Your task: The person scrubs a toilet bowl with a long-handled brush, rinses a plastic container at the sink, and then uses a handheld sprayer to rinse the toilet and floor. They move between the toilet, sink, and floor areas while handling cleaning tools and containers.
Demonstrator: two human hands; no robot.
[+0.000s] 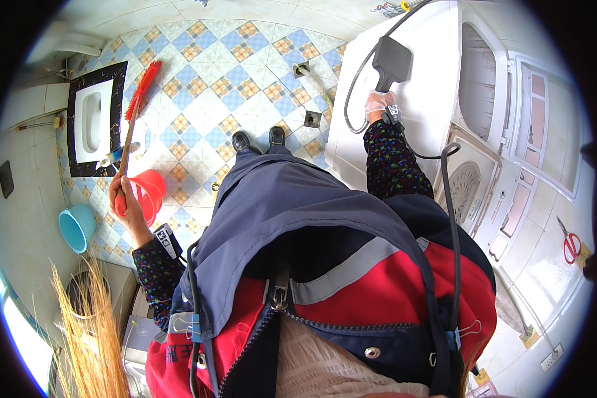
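On the left, my left hand (129,209) is closed round the handle of a long brush (139,93). Its red bristled head points away, toward the far left of the floor. A red bucket (154,189) stands just beside this hand. My right hand (380,103), in a clear plastic glove, grips a dark grey hand shower (393,58) with a square head. The shower is held over a white appliance top (358,149), and its grey hose (349,99) loops beside it. Both wrists carry small strapped-on devices.
A white squat toilet (81,126) with a black surround lies at the left. Near it are a white and blue bottle (109,159) and a light blue bucket (77,227). A straw broom (93,351) stands lower left. Floor drains (312,119), a pale hose (320,86) and red-handled scissors (571,247) also show.
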